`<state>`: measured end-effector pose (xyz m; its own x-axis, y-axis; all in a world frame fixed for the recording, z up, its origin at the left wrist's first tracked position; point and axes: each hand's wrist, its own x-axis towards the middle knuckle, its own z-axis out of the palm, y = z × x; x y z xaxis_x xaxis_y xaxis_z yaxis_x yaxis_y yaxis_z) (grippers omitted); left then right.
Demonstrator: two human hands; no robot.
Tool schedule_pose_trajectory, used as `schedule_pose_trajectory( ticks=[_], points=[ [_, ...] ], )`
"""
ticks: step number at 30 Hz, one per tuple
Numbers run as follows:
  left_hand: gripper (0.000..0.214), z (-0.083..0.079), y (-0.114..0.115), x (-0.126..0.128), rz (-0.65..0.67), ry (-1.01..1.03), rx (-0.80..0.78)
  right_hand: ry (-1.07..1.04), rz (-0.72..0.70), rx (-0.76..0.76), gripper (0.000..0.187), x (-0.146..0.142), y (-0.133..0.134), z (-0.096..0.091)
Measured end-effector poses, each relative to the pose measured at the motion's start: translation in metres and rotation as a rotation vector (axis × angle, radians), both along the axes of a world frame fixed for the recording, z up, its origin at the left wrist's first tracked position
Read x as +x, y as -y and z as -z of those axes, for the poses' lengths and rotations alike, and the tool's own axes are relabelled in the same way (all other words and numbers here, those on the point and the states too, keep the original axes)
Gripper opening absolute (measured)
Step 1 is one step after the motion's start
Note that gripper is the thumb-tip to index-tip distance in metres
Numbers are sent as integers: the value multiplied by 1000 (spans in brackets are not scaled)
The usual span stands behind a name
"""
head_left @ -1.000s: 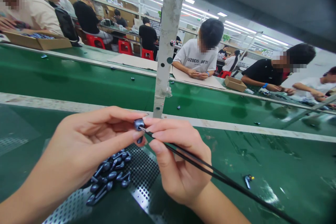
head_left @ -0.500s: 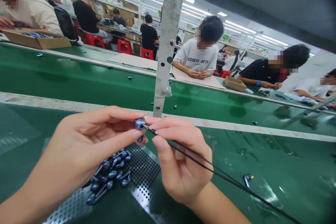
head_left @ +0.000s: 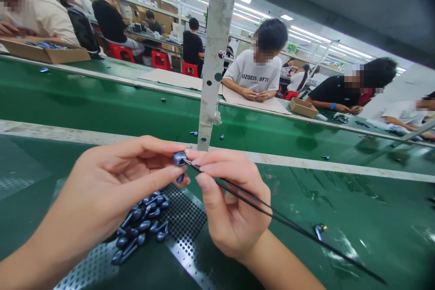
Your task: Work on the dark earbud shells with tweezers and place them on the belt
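A dark blue earbud shell (head_left: 179, 158) is pinched between the thumb and fingertips of my left hand (head_left: 112, 181), its stem pointing down. My right hand (head_left: 238, 199) grips a pair of black tweezers (head_left: 288, 223) like a pen. Their fine tips meet the opening in the earbud's head; how deep they reach is hidden. Below my left hand, a pile of similar dark blue earbud shells (head_left: 144, 225) lies on a perforated metal plate (head_left: 188, 217). To the right, a single earbud with a yellow bit (head_left: 319, 231) rests on the green work surface.
A whitish upright post (head_left: 217, 54) stands just beyond my hands. Behind it runs a green conveyor belt (head_left: 102, 104) carrying scattered small parts. Across the belt, several people sit working, with cardboard boxes (head_left: 303, 108) near them.
The small parts on the belt have shifted slightly left, and another has come into view beside the post. Both hands keep nearly the same pose, with the tweezer tips still at the earbud's opening.
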<state>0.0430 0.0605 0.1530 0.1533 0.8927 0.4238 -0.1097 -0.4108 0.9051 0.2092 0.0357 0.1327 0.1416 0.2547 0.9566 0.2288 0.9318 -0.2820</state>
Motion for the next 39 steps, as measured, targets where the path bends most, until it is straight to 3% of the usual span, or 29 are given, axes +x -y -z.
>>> schedule_pose_trajectory(
  ticks=[4, 9, 15, 39],
  points=[
    [20, -5, 0, 2, 32, 28, -37, -4, -28, 17, 23, 1, 1, 0],
    [21, -10, -4, 1, 164, 67, -210, -50, -18, -32, 13, -2, 5, -1],
    [30, -7, -6, -5, 283, 108, -335, -78, -29, -67, 14, -3, 7, 0],
    [17, -5, -2, 1, 147, 82, -222, -67, -4, -55, 13, -5, 8, -1]
  ],
)
